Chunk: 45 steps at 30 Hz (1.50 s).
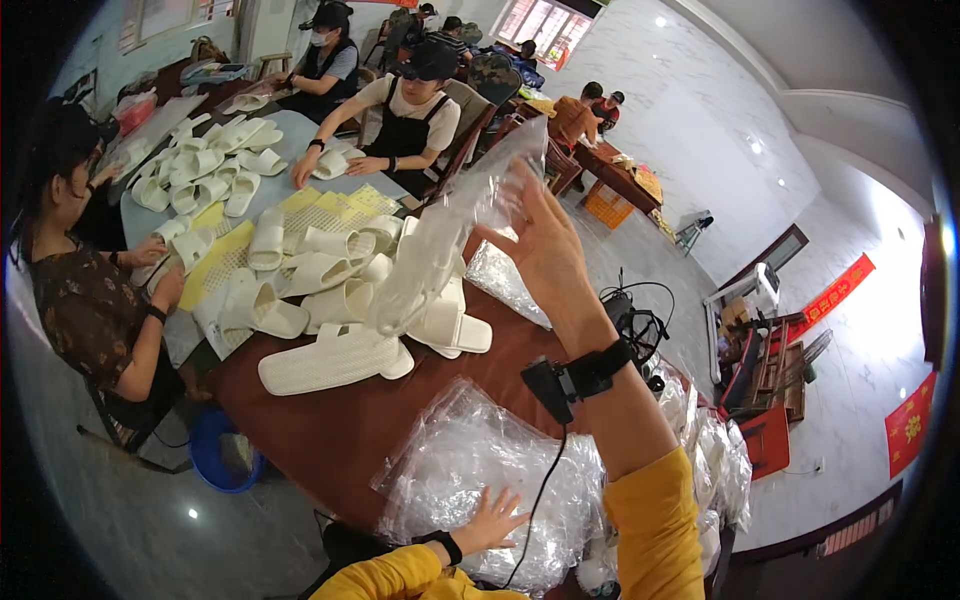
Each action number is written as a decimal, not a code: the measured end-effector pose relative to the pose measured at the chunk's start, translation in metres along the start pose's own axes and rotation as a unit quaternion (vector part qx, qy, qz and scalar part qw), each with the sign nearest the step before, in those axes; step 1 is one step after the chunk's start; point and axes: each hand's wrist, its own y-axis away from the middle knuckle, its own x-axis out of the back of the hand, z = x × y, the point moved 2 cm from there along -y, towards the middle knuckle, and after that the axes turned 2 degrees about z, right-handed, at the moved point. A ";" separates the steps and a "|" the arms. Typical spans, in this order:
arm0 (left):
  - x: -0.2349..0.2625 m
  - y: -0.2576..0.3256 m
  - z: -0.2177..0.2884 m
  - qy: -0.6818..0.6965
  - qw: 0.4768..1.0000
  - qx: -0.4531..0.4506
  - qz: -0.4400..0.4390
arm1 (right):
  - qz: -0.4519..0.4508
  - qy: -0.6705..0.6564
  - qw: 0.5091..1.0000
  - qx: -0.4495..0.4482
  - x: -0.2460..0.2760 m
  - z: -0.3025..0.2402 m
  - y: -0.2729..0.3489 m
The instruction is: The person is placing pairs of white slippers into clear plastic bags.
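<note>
Right hand (pixel 545 245) is being raised above the table with fingers spread wide, and it is gripping a clear, long plastic bag (pixel 455 225) between thumb and fingers at the bag's upper end. From that hand the bag is hanging away toward 8 o'clock, so its long axis is running from 2 o'clock down to 8 o'clock, and its lower end is trailing over the heap of white perforated foam slippers (pixel 335 300) on the dark brown wooden table (pixel 360 420). Left hand (pixel 490 520) is resting flat, fingers splayed, on a loose pile of clear crinkled plastic bags (pixel 480 460) at the table's near edge, holding nothing closed in its grip. Between the two, the right hand is the nearer one to the slippers, which are lying at 9 o'clock from it; the left hand is sitting well apart from them, at 5 o'clock of the heap. A black wrist-worn device with a cable (pixel 575 380) is sitting on the right forearm. Seated workers across the table (pixel 420 110) are handling further slippers on yellow perforated sheets (pixel 235 250). Whether the raised bag is open at its mouth or holding anything cannot be made out through the glare, and the left wrist is being partly cut off by the lower picture edge.
</note>
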 end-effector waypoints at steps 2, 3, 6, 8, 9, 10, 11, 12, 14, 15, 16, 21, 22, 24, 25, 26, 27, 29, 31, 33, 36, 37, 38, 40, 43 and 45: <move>0.001 -0.002 0.002 0.009 1.000 0.002 0.000 | -0.023 -0.011 1.000 0.011 -0.011 -0.012 0.002; 0.000 -0.004 0.004 0.020 1.000 -0.004 0.003 | -0.008 0.014 1.000 -0.006 -0.016 -0.019 0.001; -0.003 -0.005 0.005 0.013 1.000 -0.004 0.023 | 0.009 0.006 1.000 -0.002 -0.023 -0.036 0.009; 0.003 -0.006 0.005 0.003 1.000 0.000 -0.019 | 0.008 -0.073 0.996 0.054 -0.015 -0.052 0.024; 0.003 -0.004 0.001 0.017 1.000 0.006 -0.006 | -0.042 -0.076 0.991 0.104 -0.009 -0.063 0.042; 0.003 -0.007 0.001 0.031 0.999 0.005 0.008 | -0.045 0.052 0.983 0.168 -0.005 -0.079 0.068; 0.002 -0.005 -0.009 0.041 0.999 0.032 -0.011 | -0.025 0.052 0.985 0.165 -0.009 -0.081 0.100; 0.002 -0.011 -0.009 0.044 0.999 0.018 -0.016 | 0.004 0.073 0.983 0.170 -0.008 -0.098 0.133; -0.005 -0.016 -0.013 0.054 0.998 0.022 -0.008 | 0.182 0.153 0.971 -0.014 0.058 -0.104 0.180; -0.003 -0.014 -0.011 0.060 0.998 0.008 -0.021 | 0.219 0.168 0.960 -0.055 0.094 -0.094 0.207; 0.003 -0.012 -0.017 0.085 0.996 0.009 0.033 | 0.162 0.234 0.958 -0.044 0.105 -0.085 0.240; 0.020 0.009 -0.027 0.152 0.981 0.035 0.111 | 0.300 0.157 0.910 -0.242 0.190 0.010 0.395; 0.029 0.008 -0.031 0.167 0.978 0.047 0.119 | 0.295 0.160 0.912 -0.235 0.207 0.031 0.424; 0.016 0.069 -0.070 0.188 0.971 0.076 0.130 | 0.311 0.208 0.898 -0.233 0.214 0.068 0.452; 0.030 0.073 -0.084 0.199 0.966 0.092 0.138 | 0.303 0.301 0.883 -0.194 0.217 0.083 0.459; 0.067 0.020 -0.076 0.211 0.960 0.111 0.146 | 0.290 0.391 0.859 -0.157 0.222 0.101 0.463; 0.073 0.017 -0.081 0.221 0.955 0.126 0.149 | 0.317 0.377 0.852 -0.180 0.228 0.115 0.468; 0.092 0.019 -0.091 0.237 0.944 0.159 0.166 | 0.316 0.435 0.834 -0.124 0.242 0.141 0.471; 0.096 0.044 -0.118 0.258 0.929 0.191 0.182 | 0.315 0.498 0.805 -0.074 0.247 0.150 0.478; 0.100 0.070 -0.131 0.278 0.912 0.223 0.202 | 0.315 0.482 0.803 -0.154 0.251 0.154 0.478; 0.161 0.086 -0.157 0.177 0.888 0.239 0.351 | 0.289 0.567 0.759 -0.136 0.254 0.160 0.490; 0.182 0.101 -0.163 0.167 0.880 0.218 0.388 | 0.271 0.564 0.760 -0.174 0.243 0.157 0.476; 0.212 0.083 -0.123 0.144 0.911 0.201 0.329 | 0.267 0.556 0.757 -0.214 0.237 0.148 0.481; 0.226 0.047 -0.047 0.227 0.942 0.097 0.226 | 0.277 0.571 0.744 -0.210 0.235 0.149 0.490; 0.173 0.014 -0.013 0.046 0.998 -0.041 -0.002 | 0.296 0.560 0.750 -0.193 0.219 0.131 0.489; 0.125 -0.003 -0.010 -0.021 0.996 -0.065 -0.056 | 0.364 0.526 0.758 -0.130 0.221 0.112 0.499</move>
